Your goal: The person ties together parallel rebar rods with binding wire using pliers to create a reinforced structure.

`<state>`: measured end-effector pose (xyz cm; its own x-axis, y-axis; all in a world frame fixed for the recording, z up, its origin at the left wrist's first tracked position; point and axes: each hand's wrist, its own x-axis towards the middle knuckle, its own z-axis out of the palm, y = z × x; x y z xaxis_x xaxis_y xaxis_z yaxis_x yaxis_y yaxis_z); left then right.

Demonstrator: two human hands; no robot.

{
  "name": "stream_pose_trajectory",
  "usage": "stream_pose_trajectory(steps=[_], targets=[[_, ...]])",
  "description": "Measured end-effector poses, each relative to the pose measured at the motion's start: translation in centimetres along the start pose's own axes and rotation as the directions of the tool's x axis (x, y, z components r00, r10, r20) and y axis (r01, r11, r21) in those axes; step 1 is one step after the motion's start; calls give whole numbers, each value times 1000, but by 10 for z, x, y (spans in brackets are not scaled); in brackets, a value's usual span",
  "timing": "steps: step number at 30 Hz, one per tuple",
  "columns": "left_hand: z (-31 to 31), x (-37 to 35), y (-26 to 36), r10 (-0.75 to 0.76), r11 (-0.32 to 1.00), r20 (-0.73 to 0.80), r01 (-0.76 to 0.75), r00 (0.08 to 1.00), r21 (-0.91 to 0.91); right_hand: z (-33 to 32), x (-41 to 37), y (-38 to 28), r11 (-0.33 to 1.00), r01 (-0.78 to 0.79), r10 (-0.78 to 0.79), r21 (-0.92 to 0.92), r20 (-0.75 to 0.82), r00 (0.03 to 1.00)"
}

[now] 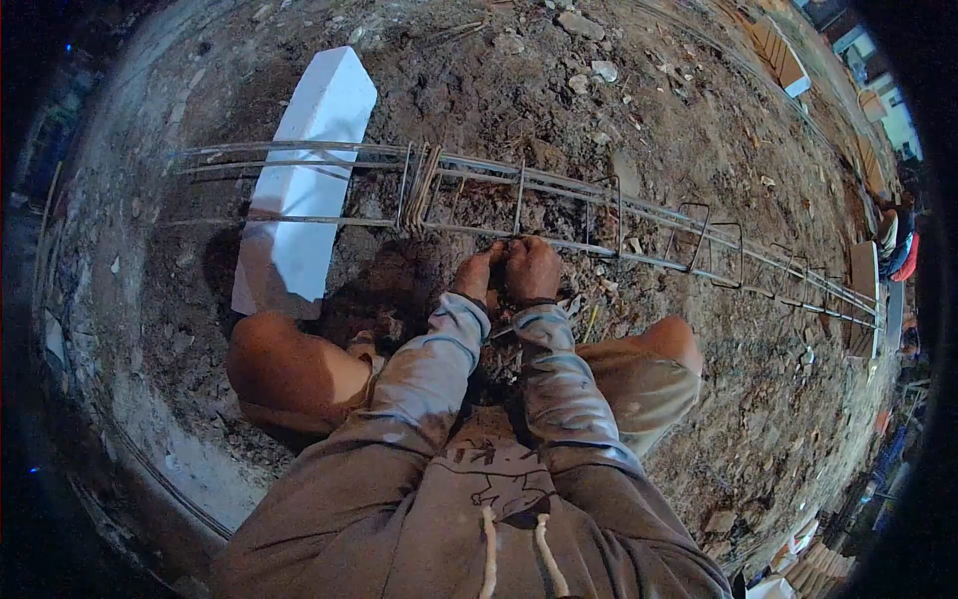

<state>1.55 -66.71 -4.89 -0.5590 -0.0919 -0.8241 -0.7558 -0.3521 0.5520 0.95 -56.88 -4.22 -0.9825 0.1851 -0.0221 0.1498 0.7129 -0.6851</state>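
A long cage of steel rebar [659,262] stretches across the ground in front of me, with square stirrups [706,240] spaced along its right part. Several stirrups stand bunched together [419,190] left of my hands. My left hand [478,272] and my right hand [533,270] are side by side at the near lower bar, beside an upright stirrup leg [519,200]. Fingers of both hands are curled closed and pinched near the bar. Whatever is between them is too small or hidden to make out. The cage's left end lies over a white block [324,100].
Rough soil with stones [604,70] surrounds the cage. At the far right, another block [864,285] stands at the cage's end, near a person in red [905,260]. My bent knees [289,364] flank my forearms. A further pale block [780,55] sits at upper right.
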Motion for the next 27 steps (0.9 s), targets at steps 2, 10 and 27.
stream_pose_trajectory(steps=[2, 10, 27], targets=[[-6, 23, -12, 36, 999, 58, -36, 998, -9, 2, 0, 1, 999, -41, 40, 4, 44, 998], [-16, 37, -19, 172, 985, 264, -157, 949, -78, -9, 5, -10, 918, -380, 359, 114, 168, 918], [-27, 82, -27, 698, 251, 482, -811, 530, 528, 5, 32, 11, 971, -238, 239, -22, 104, 965]])
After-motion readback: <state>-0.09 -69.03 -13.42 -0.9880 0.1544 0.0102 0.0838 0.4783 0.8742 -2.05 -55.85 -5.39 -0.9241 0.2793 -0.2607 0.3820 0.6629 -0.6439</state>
